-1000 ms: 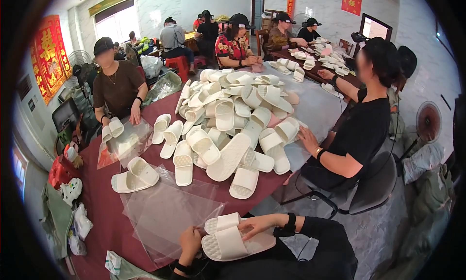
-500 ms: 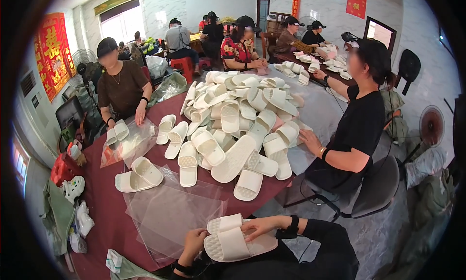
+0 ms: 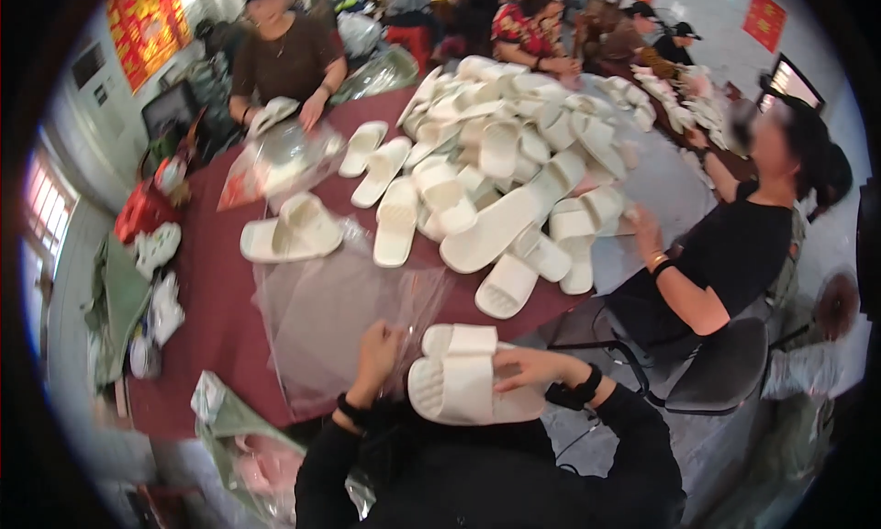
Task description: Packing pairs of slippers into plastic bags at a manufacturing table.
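A pair of white slippers (image 3: 465, 389), one overlapping the other, lies in front of me at the table's near edge. My right hand (image 3: 528, 368) grips the pair from the right, fingers over the strap of the nearer one. Left of the slippers, my left hand (image 3: 378, 350) is raised with its fingers curled, over the edge of several clear plastic bags (image 3: 321, 313) lying flat. Blur hides whether a bag edge is between those fingers. Beyond the bags sits another pair of white slippers (image 3: 292, 233).
A large heap of white slippers (image 3: 500, 153) covers the middle of the maroon table (image 3: 206, 345). Across from me a person (image 3: 289, 56) handles slippers and a bag; at right another person (image 3: 734, 245) sits by the heap. A green bag with pink slippers (image 3: 252, 456) hangs at the near left.
My left hand has left the slippers' edge and moved up over the plastic bags. My right hand still holds the pair. The whole view has tilted downward.
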### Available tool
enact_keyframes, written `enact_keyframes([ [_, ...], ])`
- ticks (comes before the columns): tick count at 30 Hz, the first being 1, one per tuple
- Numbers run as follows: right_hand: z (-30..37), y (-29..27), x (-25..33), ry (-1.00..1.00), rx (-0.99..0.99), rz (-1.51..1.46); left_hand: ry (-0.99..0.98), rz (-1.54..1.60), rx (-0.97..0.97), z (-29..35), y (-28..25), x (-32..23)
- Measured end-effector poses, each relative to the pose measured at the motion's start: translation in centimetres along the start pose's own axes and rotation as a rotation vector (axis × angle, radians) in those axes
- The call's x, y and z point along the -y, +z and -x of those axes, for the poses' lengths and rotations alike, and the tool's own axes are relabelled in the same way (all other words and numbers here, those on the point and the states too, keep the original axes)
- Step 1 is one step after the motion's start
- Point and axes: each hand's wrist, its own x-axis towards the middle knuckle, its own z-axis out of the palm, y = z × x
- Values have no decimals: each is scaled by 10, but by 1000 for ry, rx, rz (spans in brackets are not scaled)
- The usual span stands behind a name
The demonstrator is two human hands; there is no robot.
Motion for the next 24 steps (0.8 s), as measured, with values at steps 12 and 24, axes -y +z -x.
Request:
enact_keyframes([
  [12,4,0,23,-2,32,-11,-179,249,95,10,-10,-29],
  [24,-26,-10,18,35,205,272,13,-140,430,35,-8,-41],
])
